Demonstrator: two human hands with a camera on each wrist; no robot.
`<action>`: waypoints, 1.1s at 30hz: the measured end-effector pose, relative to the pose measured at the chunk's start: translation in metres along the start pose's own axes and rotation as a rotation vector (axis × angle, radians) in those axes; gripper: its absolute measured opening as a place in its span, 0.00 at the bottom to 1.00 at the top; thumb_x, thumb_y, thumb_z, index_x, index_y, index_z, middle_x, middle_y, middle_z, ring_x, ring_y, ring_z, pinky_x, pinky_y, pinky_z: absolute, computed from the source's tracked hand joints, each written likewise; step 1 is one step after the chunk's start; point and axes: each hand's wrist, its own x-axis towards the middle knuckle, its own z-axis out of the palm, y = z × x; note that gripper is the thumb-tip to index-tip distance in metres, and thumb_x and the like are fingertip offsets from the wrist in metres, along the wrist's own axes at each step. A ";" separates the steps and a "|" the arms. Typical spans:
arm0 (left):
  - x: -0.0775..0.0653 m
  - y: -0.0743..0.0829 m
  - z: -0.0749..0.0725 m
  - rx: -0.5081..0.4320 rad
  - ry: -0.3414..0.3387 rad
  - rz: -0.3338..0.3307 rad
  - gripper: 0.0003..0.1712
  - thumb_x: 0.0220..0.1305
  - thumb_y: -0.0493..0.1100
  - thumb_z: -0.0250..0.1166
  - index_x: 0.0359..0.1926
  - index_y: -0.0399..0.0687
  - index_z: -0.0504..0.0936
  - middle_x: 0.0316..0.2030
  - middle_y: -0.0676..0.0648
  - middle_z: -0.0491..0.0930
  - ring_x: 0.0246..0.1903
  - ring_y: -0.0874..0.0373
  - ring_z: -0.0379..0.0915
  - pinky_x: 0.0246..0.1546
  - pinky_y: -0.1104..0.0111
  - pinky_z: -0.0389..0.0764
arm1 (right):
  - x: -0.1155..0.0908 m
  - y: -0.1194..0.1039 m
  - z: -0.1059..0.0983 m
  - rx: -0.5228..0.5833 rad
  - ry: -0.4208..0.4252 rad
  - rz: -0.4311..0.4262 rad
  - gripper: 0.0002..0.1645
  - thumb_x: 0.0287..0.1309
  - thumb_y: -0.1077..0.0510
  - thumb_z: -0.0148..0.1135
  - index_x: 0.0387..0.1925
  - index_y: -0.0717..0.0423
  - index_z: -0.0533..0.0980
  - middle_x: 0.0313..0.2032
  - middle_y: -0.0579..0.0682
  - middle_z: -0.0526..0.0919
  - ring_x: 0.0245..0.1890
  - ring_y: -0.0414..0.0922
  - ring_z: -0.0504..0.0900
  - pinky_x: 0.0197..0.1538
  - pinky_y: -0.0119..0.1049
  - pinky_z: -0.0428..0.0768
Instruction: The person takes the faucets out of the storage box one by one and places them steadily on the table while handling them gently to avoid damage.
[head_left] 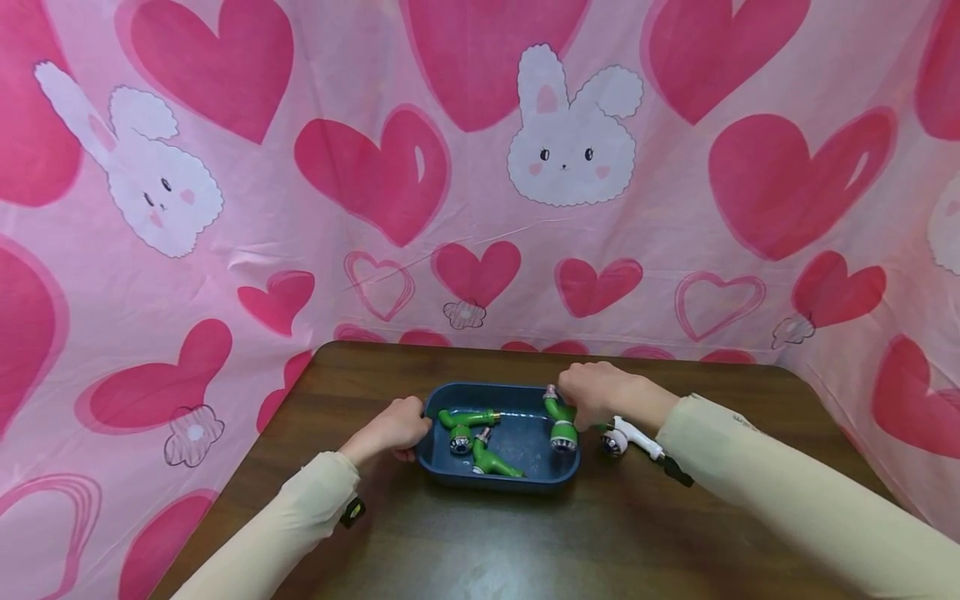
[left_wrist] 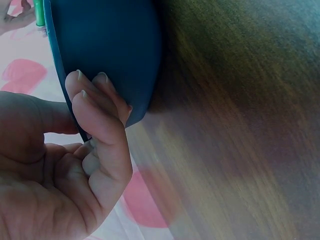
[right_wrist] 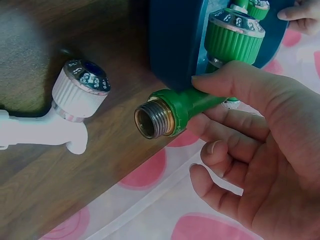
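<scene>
Right hand (head_left: 600, 393) pinches a green tap (head_left: 564, 433) across one end of the tub (head_left: 525, 440); left hand (head_left: 393, 425) grips the other.
Apparently moving one tap; next seems to call for a steady tub.

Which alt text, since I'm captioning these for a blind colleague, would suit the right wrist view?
A right hand pinches a green faucet, its threaded end jutting outside a blue tray. A white faucet lies on the wooden table at left; part of the left hand shows at upper right.
</scene>
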 end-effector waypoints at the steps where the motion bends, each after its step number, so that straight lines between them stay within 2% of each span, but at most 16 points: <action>1: 0.004 -0.004 0.001 -0.003 -0.005 0.007 0.10 0.76 0.36 0.57 0.37 0.33 0.79 0.22 0.38 0.80 0.14 0.51 0.82 0.17 0.61 0.85 | 0.000 0.001 0.000 0.000 0.003 0.000 0.20 0.45 0.55 0.85 0.24 0.50 0.75 0.23 0.46 0.75 0.25 0.45 0.72 0.27 0.36 0.70; 4: 0.026 -0.030 0.010 0.018 -0.007 0.046 0.13 0.76 0.37 0.54 0.33 0.34 0.78 0.21 0.38 0.79 0.13 0.51 0.81 0.14 0.61 0.84 | -0.002 0.003 0.002 0.007 0.017 -0.012 0.22 0.45 0.56 0.85 0.22 0.50 0.74 0.22 0.46 0.73 0.24 0.44 0.69 0.26 0.36 0.66; 6: 0.039 -0.042 0.015 0.028 -0.008 0.044 0.15 0.76 0.37 0.54 0.31 0.35 0.78 0.20 0.38 0.80 0.13 0.51 0.81 0.14 0.60 0.84 | -0.002 0.005 0.002 0.008 0.030 -0.023 0.23 0.44 0.57 0.84 0.20 0.50 0.72 0.21 0.46 0.71 0.23 0.43 0.67 0.25 0.36 0.63; 8: 0.047 -0.050 0.018 0.032 -0.011 0.040 0.15 0.76 0.38 0.54 0.31 0.35 0.78 0.20 0.38 0.80 0.13 0.51 0.81 0.14 0.59 0.84 | -0.003 0.006 0.003 0.010 0.040 -0.032 0.23 0.43 0.58 0.83 0.19 0.50 0.71 0.21 0.46 0.70 0.23 0.43 0.66 0.25 0.36 0.62; 9: 0.046 -0.048 0.017 0.027 -0.015 0.028 0.15 0.76 0.39 0.55 0.31 0.35 0.79 0.20 0.39 0.80 0.13 0.50 0.81 0.14 0.58 0.84 | -0.004 0.007 0.003 0.011 0.042 -0.032 0.23 0.43 0.59 0.83 0.19 0.50 0.71 0.21 0.46 0.70 0.23 0.43 0.65 0.25 0.36 0.62; 10: 0.049 -0.052 0.018 0.032 -0.013 0.045 0.15 0.77 0.39 0.54 0.32 0.35 0.78 0.20 0.39 0.80 0.13 0.50 0.81 0.14 0.59 0.84 | -0.004 0.008 0.003 0.013 0.042 -0.031 0.23 0.43 0.59 0.82 0.18 0.50 0.71 0.21 0.45 0.70 0.23 0.43 0.65 0.25 0.36 0.62; 11: 0.045 -0.046 0.017 0.026 -0.016 0.025 0.15 0.77 0.39 0.56 0.32 0.36 0.79 0.20 0.39 0.80 0.14 0.50 0.82 0.15 0.58 0.85 | -0.004 0.008 0.003 0.015 0.041 -0.030 0.22 0.43 0.59 0.82 0.18 0.50 0.71 0.21 0.45 0.70 0.23 0.43 0.65 0.25 0.37 0.62; 13: 0.041 -0.044 0.015 0.027 -0.017 0.045 0.15 0.76 0.38 0.55 0.32 0.35 0.79 0.20 0.39 0.79 0.13 0.51 0.81 0.14 0.60 0.84 | -0.005 0.009 0.002 0.023 0.035 -0.031 0.22 0.44 0.59 0.82 0.19 0.50 0.72 0.21 0.45 0.70 0.23 0.43 0.66 0.25 0.37 0.63; 16: 0.026 -0.029 0.010 0.016 -0.015 0.042 0.14 0.76 0.37 0.55 0.32 0.35 0.78 0.19 0.39 0.79 0.13 0.52 0.80 0.15 0.62 0.84 | -0.005 0.009 0.001 0.029 0.028 -0.037 0.22 0.45 0.59 0.83 0.19 0.50 0.72 0.20 0.45 0.70 0.22 0.43 0.66 0.25 0.36 0.62; 19: 0.007 -0.006 0.002 0.005 -0.009 0.002 0.13 0.76 0.36 0.56 0.32 0.34 0.79 0.19 0.39 0.80 0.13 0.52 0.81 0.17 0.62 0.85 | -0.005 0.011 0.001 0.027 0.030 -0.041 0.24 0.44 0.58 0.83 0.17 0.49 0.71 0.19 0.45 0.68 0.22 0.43 0.64 0.24 0.36 0.61; 21: 0.001 0.000 0.001 0.015 0.001 -0.002 0.13 0.76 0.36 0.56 0.33 0.34 0.80 0.19 0.40 0.80 0.13 0.54 0.80 0.17 0.63 0.85 | -0.005 0.012 0.002 0.027 0.035 -0.042 0.25 0.44 0.58 0.83 0.17 0.48 0.70 0.19 0.44 0.67 0.21 0.42 0.64 0.23 0.36 0.60; 25: -0.004 0.004 0.001 0.034 0.016 -0.003 0.13 0.77 0.36 0.56 0.33 0.34 0.80 0.20 0.41 0.80 0.13 0.55 0.79 0.16 0.64 0.84 | -0.006 0.015 0.002 0.035 0.043 -0.035 0.24 0.44 0.58 0.83 0.16 0.48 0.70 0.19 0.44 0.67 0.21 0.42 0.65 0.23 0.35 0.63; 33: 0.000 0.001 0.001 0.031 0.017 -0.020 0.12 0.77 0.37 0.57 0.34 0.35 0.79 0.21 0.39 0.80 0.13 0.54 0.79 0.16 0.64 0.84 | -0.011 0.019 0.000 0.069 0.048 -0.045 0.22 0.44 0.59 0.82 0.17 0.48 0.72 0.18 0.43 0.68 0.22 0.42 0.66 0.24 0.34 0.64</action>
